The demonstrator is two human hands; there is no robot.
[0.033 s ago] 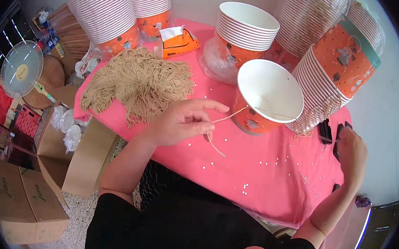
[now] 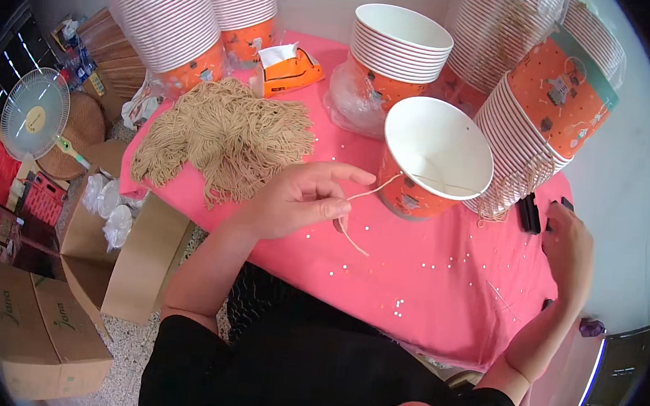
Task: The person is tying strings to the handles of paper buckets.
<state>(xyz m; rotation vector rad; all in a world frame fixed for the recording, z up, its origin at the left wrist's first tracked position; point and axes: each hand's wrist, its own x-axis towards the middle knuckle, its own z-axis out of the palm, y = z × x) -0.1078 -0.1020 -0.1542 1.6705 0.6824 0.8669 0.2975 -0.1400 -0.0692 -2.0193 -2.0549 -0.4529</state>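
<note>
A tan cord (image 2: 355, 243) is pinched between the thumb and fingers of my left hand (image 2: 311, 199), its loose end hanging below. From the pinch the cord runs to the side of an orange paper bucket (image 2: 409, 198) with a white inside. A strand also crosses the bucket's inner wall. At the table's right edge, my right hand (image 2: 568, 249) is closed with fingertips curled down at a dark object; what they hold is mostly hidden. Beside it lies a black tool-like item (image 2: 529, 214). To the left spreads a heap of cut tan cords (image 2: 227, 138).
Nested bucket stacks (image 2: 160, 18) line the back. At the right, a tilted stack (image 2: 516, 149) has cords draped over it. An orange tissue pack (image 2: 289, 70) lies near the heap. White dots are scattered on the pink cloth (image 2: 378, 306). An open carton (image 2: 141, 265) stands left.
My right hand has shifted slightly along the table's right edge, and its fingers are less blurred. My left hand keeps its pinch on the cord.
</note>
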